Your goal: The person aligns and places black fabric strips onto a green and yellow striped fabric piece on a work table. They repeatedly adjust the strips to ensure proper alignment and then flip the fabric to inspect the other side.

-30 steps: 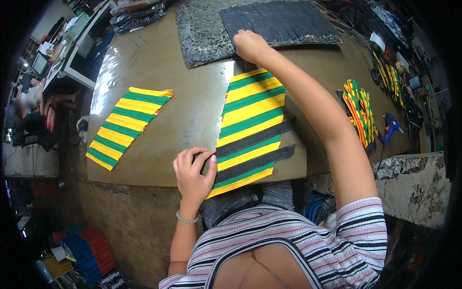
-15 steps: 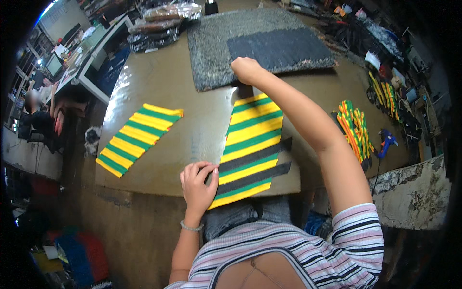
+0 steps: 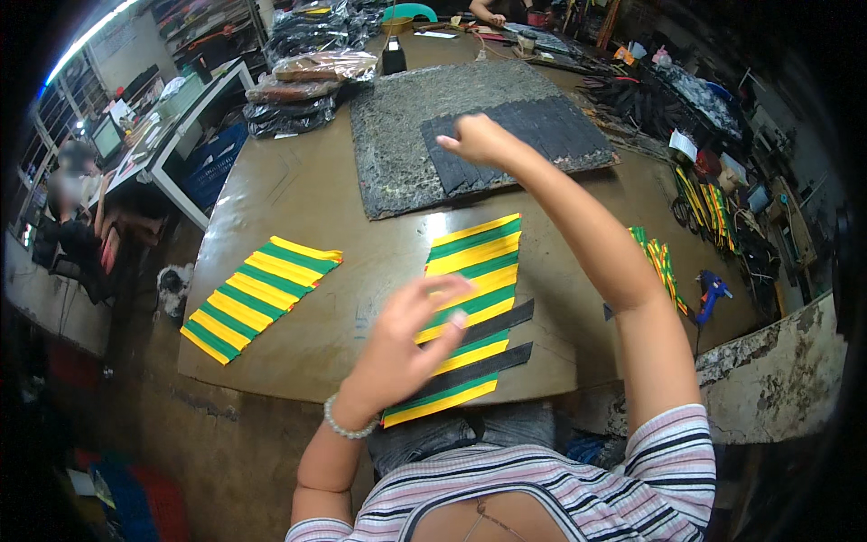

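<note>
On the table in front of me lies a panel of yellow and green strips point(image 3: 474, 257), slanting, with two black strips point(image 3: 497, 322) whose ends stick out past its right edge. My left hand point(image 3: 397, 334), a little blurred, hovers over the panel's left side with its fingers apart and covers part of it. My right hand point(image 3: 483, 143) is closed above a dark panel of black strips point(image 3: 551, 135). What its fingers hold, if anything, is hidden. A grey rough-surfaced board point(image 3: 388, 135) lies under the black panel.
A second yellow-green panel point(image 3: 262, 294) lies at left. To the right are a bundle of coloured strips point(image 3: 664, 262), partly behind my right arm, and a blue glue gun point(image 3: 712, 294). Plastic-wrapped packs point(image 3: 302, 81) are stacked at the far left. A person point(image 3: 86, 221) sits beyond; another person's arm point(image 3: 488, 13) shows at the far end.
My left hand has lifted off the panel's left edge and moved inward over it. The right hand stays over the black panel, slightly farther right. The view has tilted toward the far end.
</note>
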Tool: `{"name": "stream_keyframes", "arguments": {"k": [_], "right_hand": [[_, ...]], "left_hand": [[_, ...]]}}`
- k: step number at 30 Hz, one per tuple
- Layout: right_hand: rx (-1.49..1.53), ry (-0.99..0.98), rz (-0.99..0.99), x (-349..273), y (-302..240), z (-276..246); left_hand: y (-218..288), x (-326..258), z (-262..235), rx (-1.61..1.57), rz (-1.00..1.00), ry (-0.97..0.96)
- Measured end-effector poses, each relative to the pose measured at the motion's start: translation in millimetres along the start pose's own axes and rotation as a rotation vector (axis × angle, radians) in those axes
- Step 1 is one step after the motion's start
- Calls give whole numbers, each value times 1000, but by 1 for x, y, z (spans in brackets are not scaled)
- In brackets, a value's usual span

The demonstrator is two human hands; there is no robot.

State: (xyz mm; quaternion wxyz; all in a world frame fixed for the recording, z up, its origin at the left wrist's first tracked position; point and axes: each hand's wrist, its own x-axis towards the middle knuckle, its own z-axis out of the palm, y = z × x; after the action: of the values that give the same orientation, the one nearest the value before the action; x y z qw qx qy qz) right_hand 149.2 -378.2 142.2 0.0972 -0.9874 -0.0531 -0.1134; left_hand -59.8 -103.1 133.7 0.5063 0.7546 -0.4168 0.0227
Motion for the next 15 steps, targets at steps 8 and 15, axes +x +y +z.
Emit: {"name": "stream_keyframes", "arguments": {"k": [8, 15], "right_hand": [[62, 1, -276, -44, 31, 89], [104, -306, -332, -11, 55, 70]], "left_hand": [[52, -36, -4, -336, 89, -247], [104, -48, -6, -676, 650, 190]]}}
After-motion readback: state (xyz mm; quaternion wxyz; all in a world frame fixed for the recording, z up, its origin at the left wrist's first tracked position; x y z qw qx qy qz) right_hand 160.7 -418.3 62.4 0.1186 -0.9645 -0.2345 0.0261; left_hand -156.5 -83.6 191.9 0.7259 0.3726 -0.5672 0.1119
